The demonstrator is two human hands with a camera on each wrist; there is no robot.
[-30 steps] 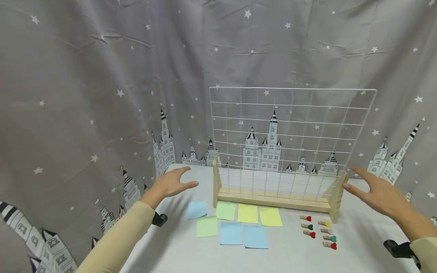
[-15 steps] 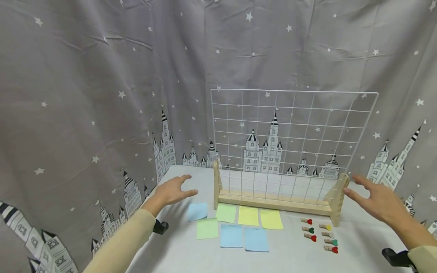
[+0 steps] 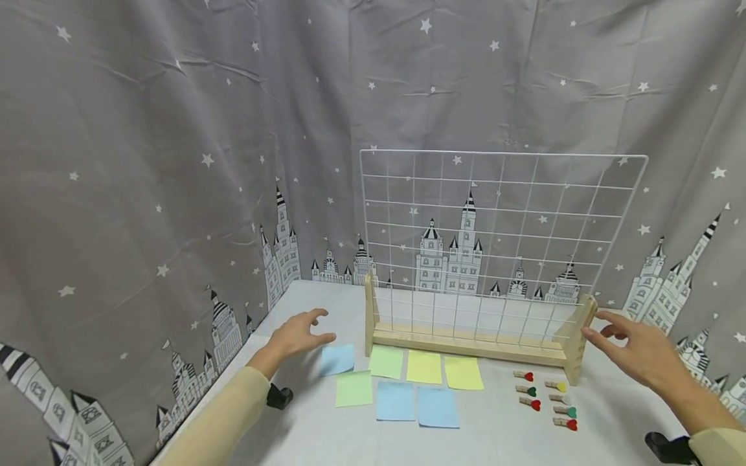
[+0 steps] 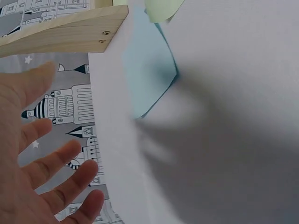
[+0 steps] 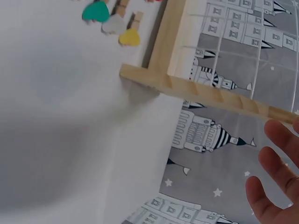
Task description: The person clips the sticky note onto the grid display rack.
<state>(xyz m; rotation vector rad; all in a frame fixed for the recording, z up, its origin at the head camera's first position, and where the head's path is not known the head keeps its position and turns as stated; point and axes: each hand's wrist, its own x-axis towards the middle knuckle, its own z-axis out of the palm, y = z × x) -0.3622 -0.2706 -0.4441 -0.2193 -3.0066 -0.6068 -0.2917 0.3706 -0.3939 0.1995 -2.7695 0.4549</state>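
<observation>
A white wire grid (image 3: pixel 504 153) stands upright in a wooden base (image 3: pixel 466 343), between two end supports. My left hand (image 3: pixel 294 333) hovers left of the base, near a blue sticky note (image 3: pixel 337 360); its fingers are spread and hold nothing, as the left wrist view confirms. On the other side, my right hand (image 3: pixel 644 356) has its thumb and fingertips right at the right wooden support (image 3: pixel 578 346), fingers gently bent. In the right wrist view several fingers (image 5: pixel 280 165) show just beside the support's upper end, and the thumb is hidden.
Several sticky notes lie before the base, including a green note (image 3: pixel 353 389), a yellow note (image 3: pixel 424 367) and a blue note (image 3: pixel 438 407). Several small heart-topped clothespins (image 3: pixel 564 424) lie in two columns at right. A grey castle-print curtain (image 3: pixel 204 129) hangs behind the white table (image 3: pixel 495 446).
My left hand has lowered slightly toward the blue note. The right hand has come down a little and closer to the right support, its fingers bending more. Notes and clothespins stay put.
</observation>
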